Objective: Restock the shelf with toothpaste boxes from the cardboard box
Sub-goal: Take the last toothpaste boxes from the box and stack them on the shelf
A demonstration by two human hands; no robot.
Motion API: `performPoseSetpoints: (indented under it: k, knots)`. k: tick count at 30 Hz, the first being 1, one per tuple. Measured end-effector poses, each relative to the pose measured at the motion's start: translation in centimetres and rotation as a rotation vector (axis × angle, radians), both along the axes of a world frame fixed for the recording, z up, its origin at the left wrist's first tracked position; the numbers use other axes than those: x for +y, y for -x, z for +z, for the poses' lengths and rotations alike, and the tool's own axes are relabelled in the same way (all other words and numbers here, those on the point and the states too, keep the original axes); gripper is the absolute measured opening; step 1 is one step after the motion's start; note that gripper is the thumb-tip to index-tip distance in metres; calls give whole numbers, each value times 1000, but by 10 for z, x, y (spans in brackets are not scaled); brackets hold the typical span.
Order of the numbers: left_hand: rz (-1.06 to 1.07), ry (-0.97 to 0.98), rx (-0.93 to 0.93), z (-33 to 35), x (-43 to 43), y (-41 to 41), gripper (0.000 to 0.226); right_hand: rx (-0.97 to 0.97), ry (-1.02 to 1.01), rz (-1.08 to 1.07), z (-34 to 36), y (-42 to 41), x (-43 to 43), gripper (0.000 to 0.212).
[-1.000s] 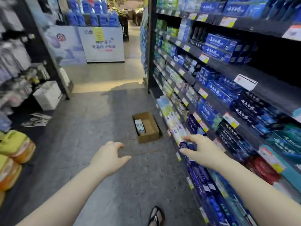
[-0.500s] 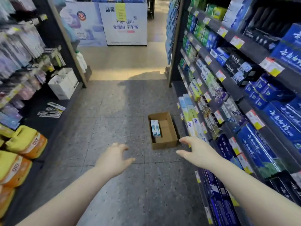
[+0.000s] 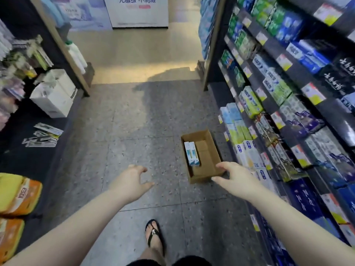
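Two long shelf runs flank the aisle; the shelf (image 3: 288, 120) on the person's right is packed with toothpaste in rows, with price tags along the edges. On the floor (image 3: 134, 131) just beside its lowest row sits the open box (image 3: 208, 164), mostly bare inside, with two packs (image 3: 192, 153) lying side by side along its left wall. The right hand (image 3: 233, 176) reaches toward the near right corner of the box, fingers spread and holding nothing; whether it touches the cardboard cannot be told. The left hand (image 3: 132, 179) hangs over bare floor well left of the box, fingers loosely spread and curled, also empty. A sandalled foot (image 3: 153, 234) stands behind. Judging from here, the reach is long and low, so a hurried grab could shove the light box along the floor or into the bottom row. Pinching both packs one-handed could let one slip out.
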State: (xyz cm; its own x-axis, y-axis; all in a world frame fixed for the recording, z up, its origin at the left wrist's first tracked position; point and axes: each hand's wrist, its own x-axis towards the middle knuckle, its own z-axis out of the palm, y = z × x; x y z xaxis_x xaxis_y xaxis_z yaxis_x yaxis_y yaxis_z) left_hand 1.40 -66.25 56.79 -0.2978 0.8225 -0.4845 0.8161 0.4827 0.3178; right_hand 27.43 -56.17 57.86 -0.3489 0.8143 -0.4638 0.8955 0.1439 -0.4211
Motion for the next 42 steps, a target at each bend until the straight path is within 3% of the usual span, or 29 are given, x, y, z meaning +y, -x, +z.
performPoseSetpoints:
  k: [6,14,22,28,34,42]
  knots:
    - [-157,78,39,-15,96,54,57,29,75,-154,-25,47,54,54]
    - [-376,176,3,-51,231,46,60,29,134,-344,-69,48,146,55]
    - [-537,189,32,-88,389,37,65,90,319,-568,-126,47,256,50]
    - [-638,258,42,-156,457,18,65,15,328,-566,-184,32,313,54]
    - [-781,305,65,-245,498,7,61,6,398,-639,-285,28,339,57]
    - [-887,315,46,-372,538,13,61,-15,498,-681,-415,49,364,42]
